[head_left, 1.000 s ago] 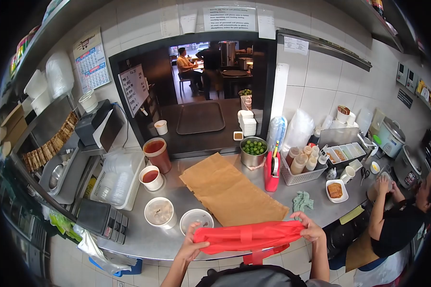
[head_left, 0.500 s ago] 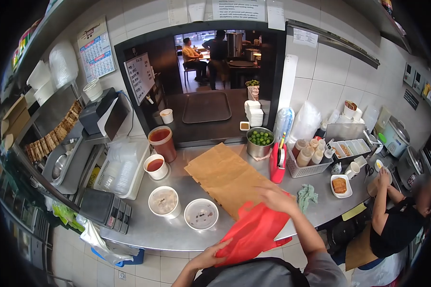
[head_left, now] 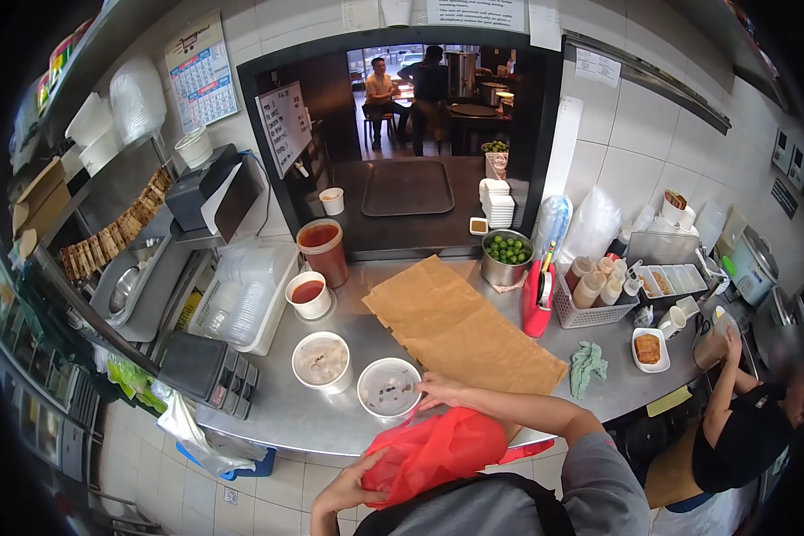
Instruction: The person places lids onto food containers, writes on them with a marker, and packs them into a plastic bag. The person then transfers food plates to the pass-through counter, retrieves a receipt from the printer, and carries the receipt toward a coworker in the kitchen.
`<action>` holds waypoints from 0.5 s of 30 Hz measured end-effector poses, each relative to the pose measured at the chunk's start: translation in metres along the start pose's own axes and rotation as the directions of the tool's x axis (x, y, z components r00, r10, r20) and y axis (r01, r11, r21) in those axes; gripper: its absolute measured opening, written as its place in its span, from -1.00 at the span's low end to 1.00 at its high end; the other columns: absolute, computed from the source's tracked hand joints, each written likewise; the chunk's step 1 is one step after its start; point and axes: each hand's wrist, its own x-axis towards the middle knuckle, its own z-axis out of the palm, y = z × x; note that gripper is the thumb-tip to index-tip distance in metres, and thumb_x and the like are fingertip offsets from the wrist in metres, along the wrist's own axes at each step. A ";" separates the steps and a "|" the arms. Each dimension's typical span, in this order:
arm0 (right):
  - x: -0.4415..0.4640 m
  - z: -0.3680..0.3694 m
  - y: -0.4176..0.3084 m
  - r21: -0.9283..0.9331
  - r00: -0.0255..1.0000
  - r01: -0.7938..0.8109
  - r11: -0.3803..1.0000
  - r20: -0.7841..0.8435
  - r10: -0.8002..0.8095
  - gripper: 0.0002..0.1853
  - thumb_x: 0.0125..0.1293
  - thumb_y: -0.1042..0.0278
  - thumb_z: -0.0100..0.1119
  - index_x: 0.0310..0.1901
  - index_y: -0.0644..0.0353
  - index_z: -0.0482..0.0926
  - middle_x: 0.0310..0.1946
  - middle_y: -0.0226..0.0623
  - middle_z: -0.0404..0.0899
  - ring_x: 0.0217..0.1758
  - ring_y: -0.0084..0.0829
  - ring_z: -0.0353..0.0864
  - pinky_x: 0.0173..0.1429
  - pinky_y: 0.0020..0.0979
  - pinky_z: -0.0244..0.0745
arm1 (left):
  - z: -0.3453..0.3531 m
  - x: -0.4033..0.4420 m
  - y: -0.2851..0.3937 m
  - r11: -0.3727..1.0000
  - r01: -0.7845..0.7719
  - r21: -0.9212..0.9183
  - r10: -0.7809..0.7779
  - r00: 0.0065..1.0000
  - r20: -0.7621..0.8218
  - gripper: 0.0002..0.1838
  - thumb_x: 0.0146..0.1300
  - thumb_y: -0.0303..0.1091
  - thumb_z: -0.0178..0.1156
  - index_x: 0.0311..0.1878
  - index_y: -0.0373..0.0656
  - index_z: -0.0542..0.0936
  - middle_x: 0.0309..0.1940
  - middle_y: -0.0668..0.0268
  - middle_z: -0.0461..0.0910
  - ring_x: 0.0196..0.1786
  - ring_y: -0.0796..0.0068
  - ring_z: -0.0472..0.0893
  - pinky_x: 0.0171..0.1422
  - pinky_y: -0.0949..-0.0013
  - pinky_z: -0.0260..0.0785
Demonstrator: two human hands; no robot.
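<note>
Nearside of the round white clear-lidded tub (head_left: 389, 388), the left grip (head_left: 359, 482) holds a red plastic bag (head_left: 442, 448), while the right grip (head_left: 439, 391) at the tub's rim, closure unclear, could tip it with a nudge.

- Metal pot (head_left: 506, 271) of limes (head_left: 506, 249): beyond the right fingers (head_left: 431, 389), off to their right.
- Red tape dispenser (head_left: 531, 310): same direction, nearer the fingers than the pot.
- Bottle basket (head_left: 600, 316): farther right of the fingers.
- Green cloth (head_left: 588, 367): right of the fingers, well apart.
- Dark tray (head_left: 408, 188): well beyond the fingers.
- Calendar (head_left: 204, 73): far left, above finger level.
</note>
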 end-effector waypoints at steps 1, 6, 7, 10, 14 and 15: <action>-0.008 0.004 -0.011 -0.029 1.000 0.027 0.999 0.000 -0.027 -0.68 0.24 0.31 0.01 -0.11 0.36 0.25 -0.23 -0.04 0.41 -0.30 -0.15 0.64 -0.13 -0.21 0.63 | -0.001 -0.002 -0.002 1.000 0.005 0.000 -0.005 1.000 -0.002 -0.09 -0.17 -0.54 0.36 0.35 -0.12 0.19 0.27 0.06 0.25 0.31 0.31 0.25 0.36 0.35 0.09; -0.049 0.033 -0.052 -0.046 0.991 0.132 0.990 0.018 -0.131 -0.75 0.23 0.31 -0.03 -0.17 0.31 0.30 -0.33 -0.15 0.44 -0.35 -0.27 0.64 -0.17 -0.26 0.63 | -0.007 0.004 -0.004 1.000 0.005 -0.005 -0.004 0.998 0.057 -0.05 -0.19 -0.57 0.37 0.36 -0.14 0.17 0.32 0.13 0.20 0.33 0.37 0.22 0.38 0.37 0.04; -0.059 0.041 -0.061 -0.059 0.986 0.160 0.985 0.061 -0.156 -0.76 0.23 0.29 -0.03 -0.18 0.27 0.31 -0.34 -0.19 0.45 -0.36 -0.32 0.63 -0.21 -0.29 0.63 | -0.007 0.007 -0.004 1.000 0.007 -0.002 -0.007 0.998 0.067 -0.05 -0.19 -0.57 0.37 0.36 -0.14 0.17 0.32 0.13 0.20 0.33 0.37 0.22 0.38 0.37 0.04; -0.071 0.054 -0.084 -0.099 0.973 0.212 0.972 0.109 -0.201 -0.77 0.24 0.24 -0.05 -0.21 0.22 0.33 -0.38 -0.25 0.45 -0.41 -0.42 0.59 -0.31 -0.34 0.59 | -0.008 0.018 0.002 1.000 0.007 -0.006 -0.006 0.992 0.123 -0.04 -0.20 -0.57 0.38 0.37 -0.14 0.15 0.32 0.18 0.20 0.33 0.41 0.21 0.39 0.39 0.02; -0.065 0.044 -0.099 -0.305 0.906 0.421 0.854 0.094 -0.413 -0.77 0.24 0.18 -0.06 -0.30 0.20 0.38 -0.45 -0.31 0.47 -0.52 -0.48 0.52 -0.45 -0.40 0.48 | -0.023 -0.001 0.014 0.993 0.108 0.041 -0.113 0.981 0.159 -0.03 -0.18 -0.53 0.41 0.37 -0.17 0.13 0.33 0.21 0.19 0.34 0.48 0.18 0.38 0.42 0.01; -0.058 0.033 -0.098 -0.363 0.847 0.523 0.771 0.120 -0.518 -0.76 0.25 0.17 -0.06 -0.32 0.21 0.39 -0.47 -0.32 0.48 -0.54 -0.48 0.52 -0.46 -0.41 0.47 | -0.031 -0.012 0.017 0.983 0.147 0.113 -0.164 0.973 0.160 -0.02 -0.17 -0.51 0.42 0.37 -0.18 0.13 0.32 0.22 0.19 0.34 0.49 0.17 0.38 0.42 0.00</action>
